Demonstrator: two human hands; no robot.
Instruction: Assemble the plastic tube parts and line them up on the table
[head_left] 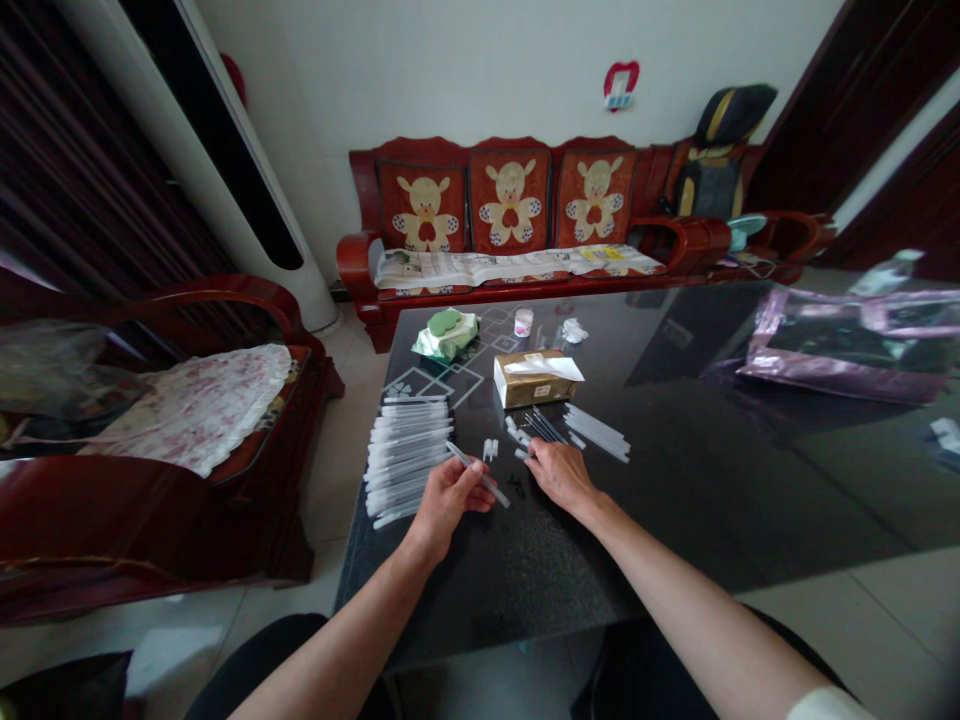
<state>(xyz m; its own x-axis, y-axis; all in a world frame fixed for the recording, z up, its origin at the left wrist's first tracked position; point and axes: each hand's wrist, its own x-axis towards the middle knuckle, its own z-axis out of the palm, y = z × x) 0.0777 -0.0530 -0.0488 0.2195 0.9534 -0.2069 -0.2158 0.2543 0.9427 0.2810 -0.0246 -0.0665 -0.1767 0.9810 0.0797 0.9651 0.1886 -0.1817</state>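
Observation:
My left hand [452, 492] is closed around a slim, translucent white pen barrel [491, 487], which slants down to the right over the table. A row of similar pens [405, 455] lies side by side just left of it. My right hand [561, 474] has its fingers pinched together low over the tabletop, with a small white pen cap [521, 454] at the fingertips. Beyond those fingers lie thin dark pen refills [546, 426] and several loose pen barrels [598, 432]. More white caps [490, 449] stand between my hands. Small black pieces [517, 486] lie nearer to me.
A gold tissue box [536, 380] sits behind the refills on the dark table [660, 500]. Farther back are a green wipes pack [448, 335], a small white-and-pink cup [523, 322] and crumpled tissue [574, 331]. A pink-edged plastic bag [847, 345] lies at right.

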